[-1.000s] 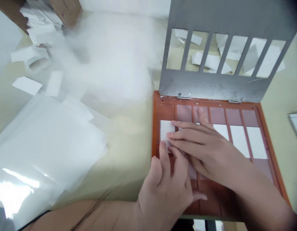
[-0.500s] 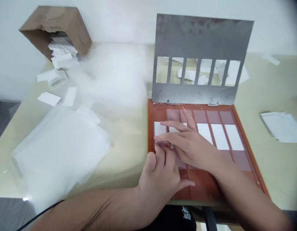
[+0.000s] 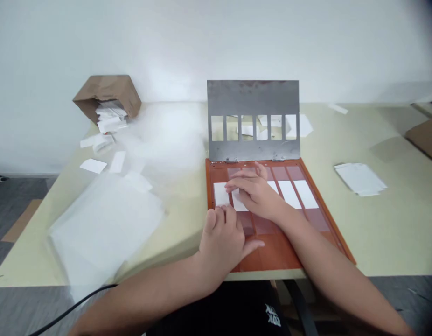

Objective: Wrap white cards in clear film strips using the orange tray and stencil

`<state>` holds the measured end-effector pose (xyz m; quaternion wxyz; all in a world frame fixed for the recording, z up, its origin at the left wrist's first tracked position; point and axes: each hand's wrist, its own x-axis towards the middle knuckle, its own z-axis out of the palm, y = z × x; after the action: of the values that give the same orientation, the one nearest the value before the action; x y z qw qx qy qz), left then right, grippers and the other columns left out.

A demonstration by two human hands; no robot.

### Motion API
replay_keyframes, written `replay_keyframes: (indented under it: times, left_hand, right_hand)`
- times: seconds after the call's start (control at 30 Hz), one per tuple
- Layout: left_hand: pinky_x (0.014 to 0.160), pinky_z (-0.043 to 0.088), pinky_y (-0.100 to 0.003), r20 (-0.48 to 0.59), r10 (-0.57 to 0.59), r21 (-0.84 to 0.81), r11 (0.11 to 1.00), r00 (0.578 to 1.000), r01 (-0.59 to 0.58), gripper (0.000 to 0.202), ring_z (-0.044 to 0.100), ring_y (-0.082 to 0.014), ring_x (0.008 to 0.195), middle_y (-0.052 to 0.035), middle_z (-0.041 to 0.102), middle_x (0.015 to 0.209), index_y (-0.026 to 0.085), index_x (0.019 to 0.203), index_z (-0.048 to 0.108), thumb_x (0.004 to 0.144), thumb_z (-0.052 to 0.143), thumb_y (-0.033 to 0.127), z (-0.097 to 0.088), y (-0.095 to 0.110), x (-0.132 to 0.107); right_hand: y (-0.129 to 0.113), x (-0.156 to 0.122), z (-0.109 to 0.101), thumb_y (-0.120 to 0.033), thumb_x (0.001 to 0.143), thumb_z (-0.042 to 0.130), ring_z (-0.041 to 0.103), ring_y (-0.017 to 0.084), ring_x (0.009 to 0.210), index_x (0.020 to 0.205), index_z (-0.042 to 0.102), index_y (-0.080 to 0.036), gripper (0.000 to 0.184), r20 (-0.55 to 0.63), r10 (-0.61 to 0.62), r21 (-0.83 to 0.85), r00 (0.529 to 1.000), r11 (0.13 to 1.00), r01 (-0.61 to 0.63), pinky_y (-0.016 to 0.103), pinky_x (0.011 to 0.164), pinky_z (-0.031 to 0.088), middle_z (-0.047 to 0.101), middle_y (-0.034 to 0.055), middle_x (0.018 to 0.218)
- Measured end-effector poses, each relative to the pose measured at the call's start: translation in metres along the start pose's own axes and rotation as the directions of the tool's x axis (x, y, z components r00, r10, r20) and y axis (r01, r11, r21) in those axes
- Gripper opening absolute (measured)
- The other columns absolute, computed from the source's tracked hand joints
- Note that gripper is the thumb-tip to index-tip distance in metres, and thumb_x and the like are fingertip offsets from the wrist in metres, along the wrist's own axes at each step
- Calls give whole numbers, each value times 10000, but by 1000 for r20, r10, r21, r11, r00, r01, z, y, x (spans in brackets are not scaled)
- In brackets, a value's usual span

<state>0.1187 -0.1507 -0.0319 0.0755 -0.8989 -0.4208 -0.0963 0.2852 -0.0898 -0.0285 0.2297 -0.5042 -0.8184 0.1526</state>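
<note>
An orange tray lies on the table, with clear film strips across its slots and white cards in a row on them. My right hand reaches over the left-hand cards, its fingers spread and their tips near the leftmost white card. Just below that card is my left hand, palm down, fingers bent and thumb stretched apart to the right. Its fingertips are hidden at the card's lower edge. I see nothing gripped in either hand. Behind, a hinged metal plate with rectangular windows stands raised.
A cardboard box on its side spills white cards at the back left. A stack of clear film sheets lies at left, beside a blurry white heap. To the right lies a pile of white cards. A cable hangs at the front.
The camera view has tilted up and drawn back, so the tray appears smaller and more of the wall shows. Both hands stay at the leftmost card, their shape much the same.
</note>
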Motion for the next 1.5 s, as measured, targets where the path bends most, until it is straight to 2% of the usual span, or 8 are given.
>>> replay_keyframes:
  times: [0.13, 0.37, 0.6, 0.77, 0.97, 1.03, 1.2, 1.5]
  left_hand:
    - [883, 419, -430, 35, -5, -37, 999, 999, 6, 592, 624, -268, 880, -146, 688, 940, 63, 1034, 733, 899, 545, 609, -9, -4, 4]
    - [1065, 355, -515, 19, -83, -91, 992, 996, 85, 584, 576, -305, 1211, -170, 620, 1331, 96, 1306, 598, 951, 485, 545, -5, -2, -19]
    - [1071, 341, -511, -90, -125, -119, 986, 988, 114, 477, 521, -314, 1295, -156, 594, 1379, 152, 1298, 617, 973, 457, 462, 4, -4, -29]
    - [1011, 412, -471, -112, -222, -141, 968, 969, 206, 480, 507, -310, 1313, -182, 530, 1446, 145, 1356, 559, 984, 438, 423, -1, -13, -30]
    - [1029, 414, -523, 1, -347, -128, 930, 938, 344, 480, 493, -321, 1328, -196, 520, 1450, 131, 1399, 501, 1008, 382, 382, 2, -30, -27]
    - [1042, 400, -543, 45, -374, -121, 918, 926, 376, 467, 489, -318, 1331, -189, 514, 1460, 143, 1410, 496, 1008, 375, 347, 6, -32, -25]
    - [1101, 319, -590, 97, -408, -80, 906, 908, 415, 453, 482, -299, 1344, -135, 516, 1475, 224, 1424, 502, 1004, 339, 268, 12, -26, -20]
    - [1101, 263, -658, 140, -423, -51, 900, 895, 434, 463, 448, -312, 1368, -115, 509, 1484, 253, 1455, 463, 1020, 308, 272, 8, -36, -24]
  right_hand:
    - [-1, 3, 3, -282, 944, 476, 537, 283, 1187, 1107, 667, -245, 254, -28, 44, -140, 999, 989, -48, 640, 1093, 137, 670, 85, 1246]
    - [-3, 6, 7, -434, 901, 570, 472, 317, 1234, 1043, 630, -234, 253, 3, 68, -134, 998, 989, -67, 664, 1093, 132, 617, 105, 1298]
    - [-10, 6, 2, -385, 832, 638, 628, 215, 941, 1023, 549, -227, 264, 2, 97, 216, 995, 972, -95, 591, 1109, 254, 695, 25, 912]
    - [1, 2, -33, -420, 860, 610, 634, 168, 754, 1004, 639, -210, 256, -148, 135, 331, 980, 940, -80, 357, 777, 511, 690, 21, 819]
    - [66, -48, -89, -316, 637, 845, 648, 156, 723, 857, 701, -196, 289, -376, 517, 749, 769, 658, -76, 315, 718, 530, 713, 11, 800]
    - [86, -73, -87, -300, 569, 876, 634, 141, 673, 785, 696, -206, 297, -410, 665, 832, 625, 553, -43, 293, 683, 526, 700, -15, 729]
    - [110, -107, -53, -377, 519, 853, 628, 143, 612, 641, 634, -204, 305, -422, 782, 883, 459, 470, 10, 290, 612, 522, 684, -15, 672]
    - [102, -99, -31, -353, 570, 837, 639, 152, 675, 751, 693, -195, 280, -384, 811, 912, 441, 408, 44, 292, 641, 509, 716, 5, 769]
